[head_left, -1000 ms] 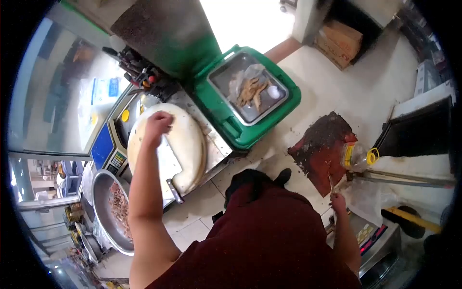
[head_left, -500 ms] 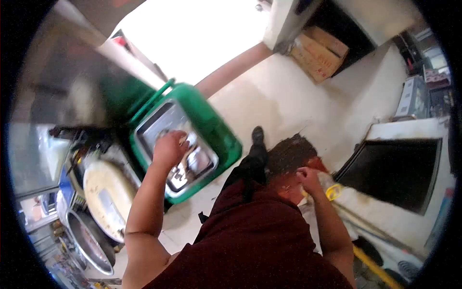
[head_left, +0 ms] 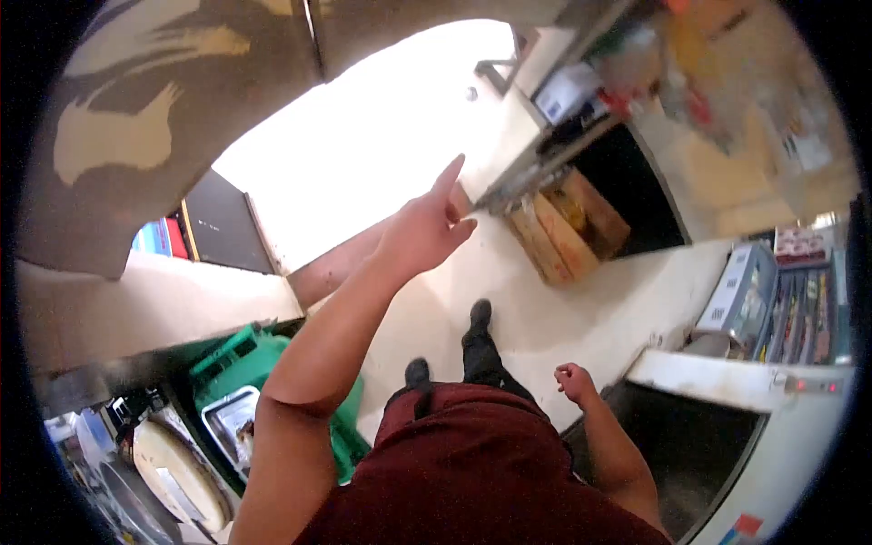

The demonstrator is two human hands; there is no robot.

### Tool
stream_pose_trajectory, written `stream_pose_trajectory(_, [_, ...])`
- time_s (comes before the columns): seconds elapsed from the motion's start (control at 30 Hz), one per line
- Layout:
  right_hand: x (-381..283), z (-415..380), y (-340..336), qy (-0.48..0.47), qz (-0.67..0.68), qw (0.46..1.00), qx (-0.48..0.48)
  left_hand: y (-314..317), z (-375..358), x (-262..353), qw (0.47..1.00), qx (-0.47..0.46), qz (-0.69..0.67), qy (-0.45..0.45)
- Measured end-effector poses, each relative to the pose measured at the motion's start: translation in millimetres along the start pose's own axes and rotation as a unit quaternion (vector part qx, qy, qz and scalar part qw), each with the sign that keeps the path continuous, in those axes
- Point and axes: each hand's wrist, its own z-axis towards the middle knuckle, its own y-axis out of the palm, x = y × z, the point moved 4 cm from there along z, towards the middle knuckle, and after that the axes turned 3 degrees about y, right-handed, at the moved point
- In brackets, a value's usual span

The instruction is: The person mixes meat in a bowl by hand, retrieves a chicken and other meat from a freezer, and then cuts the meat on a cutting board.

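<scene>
At lower left, a green plastic bin (head_left: 238, 368) has a dull sheen and holds a shiny silver metal tray (head_left: 221, 419). Beside it lies a round, cream-coloured chopping board (head_left: 156, 454), smooth and matt. Right of the upper middle, an open brown cardboard box (head_left: 556, 238) looks matt. The dark red shirt (head_left: 463, 454) is matt cloth.

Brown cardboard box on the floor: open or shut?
Open. The top of the brown cardboard box gapes, and something yellow shows inside.

A brown-and-tan patterned cloth (head_left: 113, 136) was hung at the upper left; a grey plastic organiser with narrow compartments (head_left: 797, 320) was placed at the far right.
</scene>
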Motion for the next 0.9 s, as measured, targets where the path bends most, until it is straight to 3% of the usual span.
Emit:
stream_pose_trajectory(0.07, [-41.8,62.1,-25.8,-0.009,-0.026,0.999,-0.018,-22.5,60.6,5.5,0.998,0.054,-0.007,-0.019])
stream_pose_trajectory(0.13, [-95.8,130.3,-55.5,0.039,0.018,0.997,-0.066,-41.8,131.6,-0.5,0.993,0.110,0.047,-0.005])
stream_pose_trajectory(0.17, [-132.3,169.0,-62.9,-0.073,-0.066,0.995,0.004,-52.0,160.9,-5.2,0.992,0.124,0.024,-0.009])
stream_pose_trajectory(0.2, [-157.2,196.8,-66.5,-0.094,-0.003,0.996,-0.004,-62.0,185.4,-10.2,0.991,0.121,-0.006,-0.049])
stream_pose_trajectory(0.27, [-265.3,235.5,-63.6,-0.146,0.076,0.985,-0.055,-93.9,227.1,-28.3,0.978,0.208,-0.005,-0.025])
stream_pose_trajectory(0.3, [-305.7,247.3,-56.0,-0.164,0.089,0.977,-0.102,-107.0,268.8,-137.1,0.916,0.217,0.278,0.189])
stream_pose_trajectory(0.33, [-353.2,256.0,-43.2,-0.210,0.017,0.971,-0.116,-159.5,252.8,-81.7,0.947,0.283,-0.127,-0.078])
stream_pose_trajectory(0.37, [-406.8,259.1,-32.3,-0.257,-0.050,0.957,-0.120,-216.2,248.2,-117.2,0.936,0.283,-0.199,-0.060])
stream_pose_trajectory(0.4, [-456.4,252.7,-24.3,-0.246,-0.120,0.949,-0.159,-276.1,215.6,-119.4,0.887,0.392,-0.242,-0.007])
stream_pose_trajectory(0.43, [-501.3,250.9,-14.6,-0.298,-0.105,0.933,-0.175,-318.6,196.3,-113.5,0.880,0.435,-0.190,0.004])
stream_pose_trajectory(0.5, [-580.1,258.1,7.6,-0.263,-0.149,0.922,-0.243,-364.0,136.6,-99.6,0.853,0.519,-0.060,0.018])
stream_pose_trajectory(0.53, [-605.8,285.3,35.0,-0.325,-0.173,0.903,-0.222,-378.6,119.8,-93.7,0.831,0.556,0.008,0.032])
stream_pose_trajectory(0.63, [-686.1,345.2,84.5,-0.352,-0.141,0.900,-0.214,-382.2,100.6,-129.6,0.759,0.639,0.116,0.045])
stream_pose_trajectory(0.7, [-735.1,365.1,106.7,-0.281,-0.126,0.917,-0.255,-384.2,141.7,-237.3,0.810,0.584,0.058,0.004])
stream_pose_trajectory(0.73, [-755.8,383.4,115.6,-0.272,-0.121,0.922,-0.246,-378.3,161.1,-345.1,0.814,0.567,0.036,-0.124])
stream_pose_trajectory(0.77, [-776.6,407.7,125.9,-0.269,-0.175,0.912,-0.256,-369.9,247.0,-283.9,0.859,0.282,0.277,-0.325])
stream_pose_trajectory(0.8, [-788.7,436.4,134.1,-0.267,-0.227,0.899,-0.261,-352.9,275.2,-338.2,0.898,0.328,0.185,-0.227])
stream_pose_trajectory(0.83, [-811.7,450.9,126.3,-0.288,-0.207,0.909,-0.218,-355.5,329.4,-339.0,0.929,0.243,0.132,-0.248])
stream_pose_trajectory(0.9, [-861.8,482.0,103.3,-0.266,-0.163,0.931,-0.192,-371.6,433.0,-327.3,0.957,0.164,0.150,-0.187])
